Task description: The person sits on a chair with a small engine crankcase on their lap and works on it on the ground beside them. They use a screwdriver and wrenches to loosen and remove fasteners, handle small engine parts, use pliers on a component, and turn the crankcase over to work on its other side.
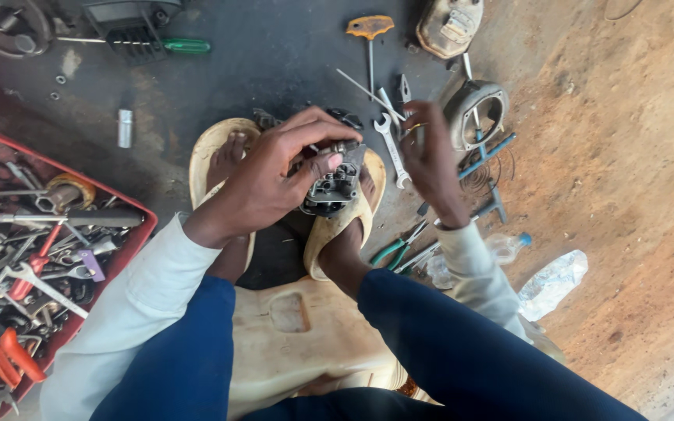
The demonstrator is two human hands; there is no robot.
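Observation:
My left hand (274, 175) grips a small grey metal engine part, like a carburettor (334, 183), held above my sandalled feet (228, 156). My right hand (431, 152) is out to the right over a group of loose tools, its fingers closed around a thin tool near a silver spanner (391, 148). What exactly the right hand holds is partly hidden. I sit on a cream plastic can (298, 335), knees in blue trousers on either side.
A red tray (146, 234) full of several spanners, pliers and screwdrivers lies at the left. A T-handle wrench (370, 35), green-handled screwdriver (185, 47), socket (125, 127), round metal housing (475, 113), green pliers (390, 251) and plastic bottle (509, 245) lie around on dark oily ground.

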